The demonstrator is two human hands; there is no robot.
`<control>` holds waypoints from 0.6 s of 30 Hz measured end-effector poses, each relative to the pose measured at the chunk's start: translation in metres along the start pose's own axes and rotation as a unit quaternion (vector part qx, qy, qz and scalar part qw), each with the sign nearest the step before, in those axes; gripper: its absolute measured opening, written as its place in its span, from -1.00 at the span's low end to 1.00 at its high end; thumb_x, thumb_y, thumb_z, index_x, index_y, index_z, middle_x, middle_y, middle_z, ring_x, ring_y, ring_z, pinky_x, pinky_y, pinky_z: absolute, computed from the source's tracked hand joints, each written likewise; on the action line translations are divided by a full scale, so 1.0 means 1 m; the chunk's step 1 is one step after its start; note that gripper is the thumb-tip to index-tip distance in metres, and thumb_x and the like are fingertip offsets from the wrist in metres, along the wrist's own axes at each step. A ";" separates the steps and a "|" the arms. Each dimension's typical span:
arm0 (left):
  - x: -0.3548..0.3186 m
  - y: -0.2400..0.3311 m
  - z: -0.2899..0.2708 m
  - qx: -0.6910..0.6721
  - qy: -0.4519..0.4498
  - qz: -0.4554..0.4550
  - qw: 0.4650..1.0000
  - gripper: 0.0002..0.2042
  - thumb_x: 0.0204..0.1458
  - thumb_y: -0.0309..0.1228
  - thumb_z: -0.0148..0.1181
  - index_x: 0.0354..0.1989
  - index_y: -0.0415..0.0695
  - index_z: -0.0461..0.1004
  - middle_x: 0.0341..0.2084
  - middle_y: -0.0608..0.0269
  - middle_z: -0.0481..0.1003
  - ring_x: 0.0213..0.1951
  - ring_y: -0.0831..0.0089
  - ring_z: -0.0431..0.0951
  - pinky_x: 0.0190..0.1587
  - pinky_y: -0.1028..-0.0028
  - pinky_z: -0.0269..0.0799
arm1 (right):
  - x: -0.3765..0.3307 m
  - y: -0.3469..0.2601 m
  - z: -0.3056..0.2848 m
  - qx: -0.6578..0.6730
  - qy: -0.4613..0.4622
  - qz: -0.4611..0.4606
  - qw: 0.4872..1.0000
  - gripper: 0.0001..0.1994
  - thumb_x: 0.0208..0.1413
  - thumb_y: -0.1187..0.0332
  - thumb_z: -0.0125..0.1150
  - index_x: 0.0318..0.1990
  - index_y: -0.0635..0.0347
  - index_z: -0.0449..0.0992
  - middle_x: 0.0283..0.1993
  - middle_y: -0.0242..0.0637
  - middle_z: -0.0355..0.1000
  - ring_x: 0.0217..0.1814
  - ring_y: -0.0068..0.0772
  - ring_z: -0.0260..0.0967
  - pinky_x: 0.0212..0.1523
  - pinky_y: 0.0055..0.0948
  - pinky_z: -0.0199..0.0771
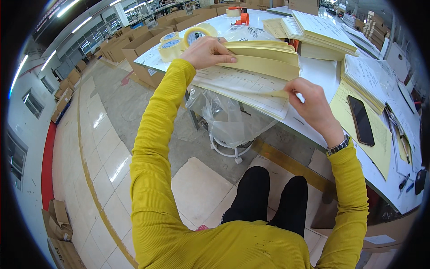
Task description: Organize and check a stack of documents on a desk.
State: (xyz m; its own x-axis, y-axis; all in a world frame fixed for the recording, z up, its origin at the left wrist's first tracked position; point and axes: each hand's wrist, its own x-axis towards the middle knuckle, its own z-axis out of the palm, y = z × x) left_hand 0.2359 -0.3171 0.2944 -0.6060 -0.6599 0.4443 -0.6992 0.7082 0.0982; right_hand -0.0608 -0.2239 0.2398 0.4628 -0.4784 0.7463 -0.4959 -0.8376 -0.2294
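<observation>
1. sleeves (154, 148): mustard yellow, ribbed.
2. paper stack (264, 56): pale yellow; top sheet (242, 85) white with printed grid.
3. tape rolls (172, 47): yellowish, blue-white cores.
4. phone (361, 120): black.
5. trousers (268, 197): black.
6. floor stripe (47, 166): red.

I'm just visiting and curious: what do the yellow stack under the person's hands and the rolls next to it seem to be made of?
The yellow stack looks like thin matte paper: the sheets bend and fan where the left hand lifts them, and the right hand pinches one sheet's corner. The rolls look like glossy plastic packing tape wound on a card core, though the core material is hard to tell.
</observation>
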 end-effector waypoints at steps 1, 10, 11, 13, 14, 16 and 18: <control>-0.001 0.000 0.001 0.000 0.001 -0.001 1.000 -0.65 -0.11 -0.05 0.26 -0.45 -0.13 0.59 -0.64 0.18 0.40 -0.56 0.25 0.39 -0.42 0.38 0.27 | 0.000 -0.002 0.002 0.005 -0.019 -0.021 1.000 -0.88 -0.07 0.60 0.07 -0.32 0.29 0.41 -0.38 -0.11 0.38 -0.38 -0.10 0.40 -0.35 -0.32 0.41; -0.006 0.005 0.008 -0.008 0.024 0.015 1.000 -0.68 -0.13 -0.06 0.26 -0.44 -0.10 0.60 -0.54 0.16 0.45 -0.55 0.24 0.41 -0.41 0.39 0.30 | -0.002 0.003 0.005 -0.089 -0.096 -0.052 0.990 -0.96 -0.19 0.55 0.17 -0.51 0.27 0.45 -0.48 -0.18 0.32 -0.35 -0.16 0.35 -0.31 -0.31 0.40; -0.008 0.005 0.009 0.004 0.026 0.018 1.000 -0.67 -0.12 -0.05 0.25 -0.45 -0.09 0.60 -0.51 0.17 0.47 -0.53 0.23 0.42 -0.40 0.38 0.31 | 0.000 0.002 0.005 -0.089 -0.067 -0.047 0.993 -0.96 -0.21 0.54 0.19 -0.54 0.27 0.45 -0.49 -0.20 0.32 -0.37 -0.16 0.35 -0.34 -0.32 0.39; -0.014 0.006 0.011 0.016 0.030 0.021 0.999 -0.67 -0.11 -0.04 0.23 -0.45 -0.09 0.60 -0.47 0.17 0.49 -0.52 0.22 0.44 -0.39 0.36 0.32 | 0.001 0.003 0.006 -0.091 -0.044 -0.046 0.994 -0.94 -0.20 0.52 0.21 -0.54 0.26 0.45 -0.50 -0.21 0.32 -0.39 -0.16 0.35 -0.37 -0.32 0.39; -0.018 0.010 0.014 0.025 0.062 0.045 0.997 -0.67 -0.10 -0.03 0.21 -0.46 -0.07 0.61 -0.43 0.18 0.51 -0.50 0.22 0.45 -0.39 0.35 0.33 | 0.001 0.004 0.005 -0.096 -0.021 -0.041 0.994 -0.93 -0.20 0.51 0.23 -0.53 0.25 0.44 -0.51 -0.21 0.33 -0.42 -0.16 0.35 -0.40 -0.33 0.39; -0.023 0.020 0.019 0.032 0.095 0.072 0.992 -0.67 -0.09 -0.02 0.20 -0.47 -0.06 0.61 -0.39 0.18 0.52 -0.49 0.22 0.47 -0.38 0.34 0.34 | 0.001 0.007 0.001 -0.090 0.013 -0.020 0.996 -0.92 -0.18 0.49 0.24 -0.51 0.25 0.45 -0.49 -0.21 0.34 -0.44 -0.16 0.35 -0.43 -0.33 0.38; -0.029 0.030 0.025 0.036 0.119 0.080 0.989 -0.67 -0.08 -0.01 0.17 -0.47 -0.02 0.62 -0.37 0.21 0.53 -0.47 0.26 0.48 -0.39 0.35 0.34 | 0.002 0.009 -0.002 -0.081 0.047 0.002 0.996 -0.91 -0.16 0.47 0.26 -0.49 0.25 0.46 -0.48 -0.20 0.36 -0.46 -0.15 0.35 -0.45 -0.33 0.37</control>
State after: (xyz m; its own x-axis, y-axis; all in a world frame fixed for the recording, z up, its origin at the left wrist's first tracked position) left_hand 0.2232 -0.2826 0.2622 -0.6103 -0.4565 0.6474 -0.6319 0.7734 -0.0502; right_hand -0.0659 -0.2321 0.2403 0.3933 -0.4478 0.8030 -0.6134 -0.7784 -0.1337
